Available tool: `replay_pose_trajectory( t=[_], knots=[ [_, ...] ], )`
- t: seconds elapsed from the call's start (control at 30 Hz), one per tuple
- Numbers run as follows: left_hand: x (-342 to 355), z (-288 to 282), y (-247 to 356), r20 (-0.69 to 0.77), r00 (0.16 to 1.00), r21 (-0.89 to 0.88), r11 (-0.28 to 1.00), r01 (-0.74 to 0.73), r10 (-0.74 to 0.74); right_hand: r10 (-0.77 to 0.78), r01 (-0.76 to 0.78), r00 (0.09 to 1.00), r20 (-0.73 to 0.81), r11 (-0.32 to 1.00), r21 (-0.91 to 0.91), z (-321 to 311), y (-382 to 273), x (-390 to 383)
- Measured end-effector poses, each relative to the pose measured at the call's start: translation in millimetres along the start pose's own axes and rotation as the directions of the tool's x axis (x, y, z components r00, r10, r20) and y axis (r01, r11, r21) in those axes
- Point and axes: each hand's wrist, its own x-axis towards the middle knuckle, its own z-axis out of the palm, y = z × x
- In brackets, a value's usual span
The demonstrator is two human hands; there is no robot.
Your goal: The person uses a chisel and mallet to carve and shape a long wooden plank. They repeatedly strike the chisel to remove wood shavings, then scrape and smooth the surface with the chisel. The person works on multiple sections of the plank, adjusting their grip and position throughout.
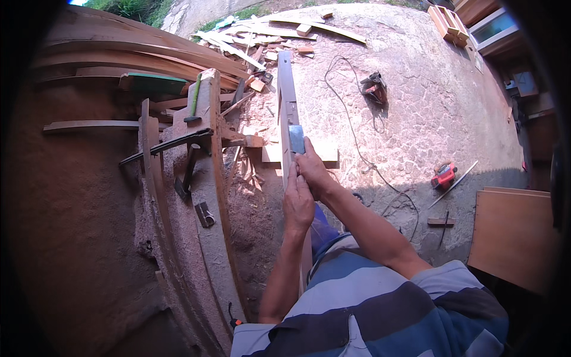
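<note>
My right hand (315, 174) is closed on the near end of a flat, blue-grey rectangular piece (296, 138). The piece rests on a long, narrow wooden beam (286, 83), which runs from near my body toward the far side. Just behind it, my left hand (298, 205) is closed, its fingers pressed together against the right hand and over the beam. What lies under the left fingers is hidden. Slots or notches show along the beam beyond the flat piece. A wooden block (324, 156) lies crosswise beneath the beam.
Left stands a rough bench (217, 262) with a hammer (189, 169), a green-handled tool (195, 101) and a dark bar (169, 146). Boards (137, 53) and offcuts (256, 33) lie beyond. Right are a power tool (373, 89), cable (351, 113), red tool (444, 175) and brown panel (511, 232).
</note>
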Motion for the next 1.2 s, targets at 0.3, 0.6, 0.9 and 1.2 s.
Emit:
replay_pose_trajectory(
  t=[0.3,0.6,0.9,1.2],
  knots=[
    [-11.3,3.3,-1.5,-0.021,0.999,0.014,0.999,-0.029,0.029,0.085,-0.087,0.996,-0.029,0.992,-0.089,-3.2,9.3,9.4],
    [6.4,19.7,-12.0,-0.051,0.997,-0.079,0.995,-0.06,0.056,0.105,-0.108,0.994,-0.024,0.985,-0.134,-12.2,-0.5,12.7],
    [17.6,20.6,-10.5,-0.021,0.998,-0.158,0.985,-0.069,0.066,0.013,-0.014,1.0,-0.015,0.995,-0.101,-11.3,-8.3,19.2],
    [2.3,17.6,9.7,0.035,0.999,-0.261,0.965,-0.028,0.038,0.041,-0.041,0.999,-0.002,0.99,-0.133,-16.5,-11.5,14.0]
  ],
)
